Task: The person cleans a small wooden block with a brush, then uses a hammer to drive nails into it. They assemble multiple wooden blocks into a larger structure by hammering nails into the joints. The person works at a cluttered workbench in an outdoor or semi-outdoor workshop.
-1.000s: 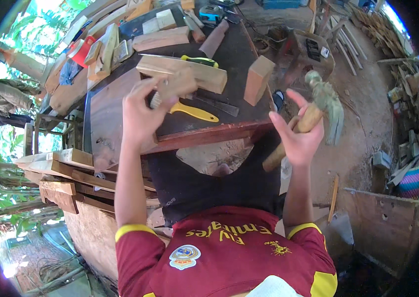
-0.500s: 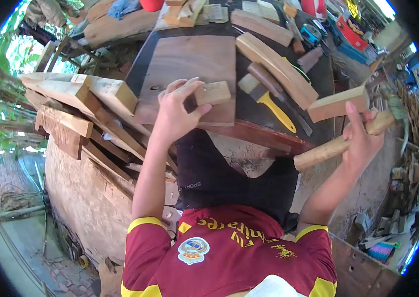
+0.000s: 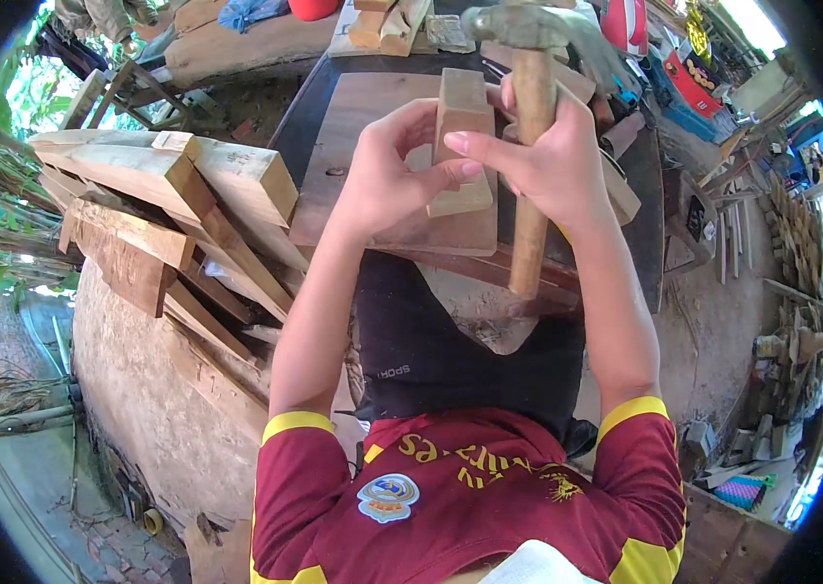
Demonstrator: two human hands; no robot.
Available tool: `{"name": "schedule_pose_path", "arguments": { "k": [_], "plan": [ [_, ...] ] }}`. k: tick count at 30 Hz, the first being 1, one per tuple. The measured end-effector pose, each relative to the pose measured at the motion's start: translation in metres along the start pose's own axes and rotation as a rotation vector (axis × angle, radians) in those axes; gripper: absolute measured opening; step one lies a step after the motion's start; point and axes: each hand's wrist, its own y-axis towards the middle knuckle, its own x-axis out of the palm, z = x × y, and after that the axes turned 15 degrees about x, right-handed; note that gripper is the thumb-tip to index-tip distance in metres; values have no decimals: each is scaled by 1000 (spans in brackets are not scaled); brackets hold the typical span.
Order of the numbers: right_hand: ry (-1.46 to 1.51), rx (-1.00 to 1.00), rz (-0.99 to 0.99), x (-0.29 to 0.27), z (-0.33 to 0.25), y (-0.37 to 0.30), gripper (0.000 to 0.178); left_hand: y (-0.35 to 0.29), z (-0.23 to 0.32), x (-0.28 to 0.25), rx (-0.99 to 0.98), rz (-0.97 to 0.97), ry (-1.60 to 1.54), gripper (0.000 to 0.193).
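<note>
Above a flat brown board on the dark table, my left hand is closed round a rectangular wooden block. A paler wooden piece shows beneath my thumbs; whether it is joined to the block I cannot tell. My right hand grips a hammer by its wooden handle, metal head up and handle end hanging down past the table edge. Its thumb and fingertips also reach to the block's right side.
Long wooden beams are stacked left of the table. More wood pieces lie at its far side. A long wooden piece, partly behind my right hand, rests on the right. A red and blue toolbox stands farther right.
My right hand has come in from the right with the hammer and a wooden block, meeting my left hand over the board. The hammer now stands head up.
</note>
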Motion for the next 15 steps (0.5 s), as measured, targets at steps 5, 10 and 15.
{"name": "schedule_pose_path", "arguments": {
  "k": [5, 10, 15],
  "plan": [
    [25, 241, -66, -23, -37, -12, 27, -6, -2, 2, -68, 155, -60, 55],
    [-67, 2, 58, -75, -79, 8, 21, -5, 2, 9, -63, 157, 72, 55],
    [207, -121, 107, -60, -84, 14, 27, -6, 3, 11, -18, 143, 161, 53]
  ]
}}
